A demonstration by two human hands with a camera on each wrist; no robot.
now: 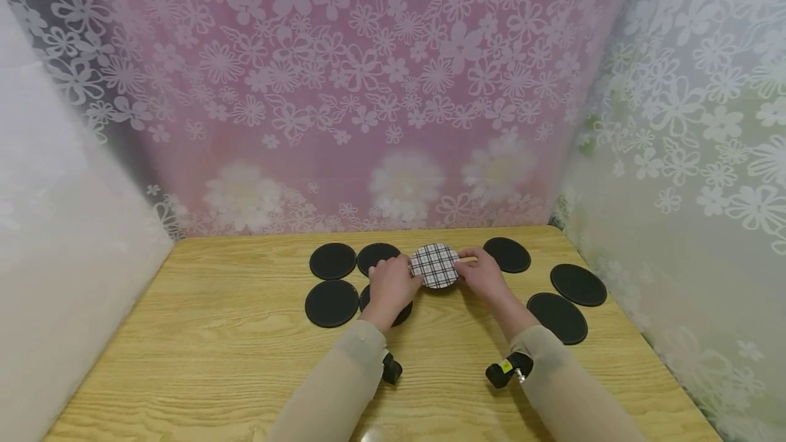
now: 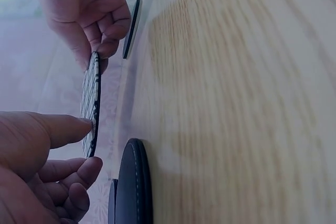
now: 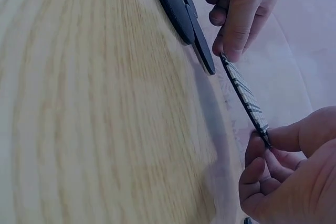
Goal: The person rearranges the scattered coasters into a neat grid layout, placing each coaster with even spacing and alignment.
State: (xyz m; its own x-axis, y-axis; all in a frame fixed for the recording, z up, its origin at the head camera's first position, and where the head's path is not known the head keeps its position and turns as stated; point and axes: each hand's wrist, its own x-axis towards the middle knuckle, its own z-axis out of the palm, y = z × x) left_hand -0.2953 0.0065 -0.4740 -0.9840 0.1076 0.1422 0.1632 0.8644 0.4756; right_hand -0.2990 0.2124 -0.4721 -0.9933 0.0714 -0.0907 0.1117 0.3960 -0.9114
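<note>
A round coaster [image 1: 435, 266] with a black-and-white plaid face is held above the table between both hands. My left hand [image 1: 391, 286] pinches its left edge; in the left wrist view the thumb [image 2: 73, 128] lies on the plaid face. On the opposite edge, my right hand [image 1: 485, 276] pinches it between thumb and fingers, as the right wrist view shows too [image 3: 289, 166]. The coaster's underside looks black where its edge shows. Black round coasters lie around the hands, and the left hand partly hides a near one [image 1: 402, 314] and a far one [image 1: 377, 256].
Two more black coasters [image 1: 332, 303] [image 1: 333, 261] lie on the left of the wooden table [image 1: 215, 333]. To the right are three others [image 1: 507, 255] [image 1: 578, 285] [image 1: 557, 318]. Flowered curtains [image 1: 368, 87] hang behind and at the right. Black wrist devices [image 1: 510, 369] sit at both cuffs.
</note>
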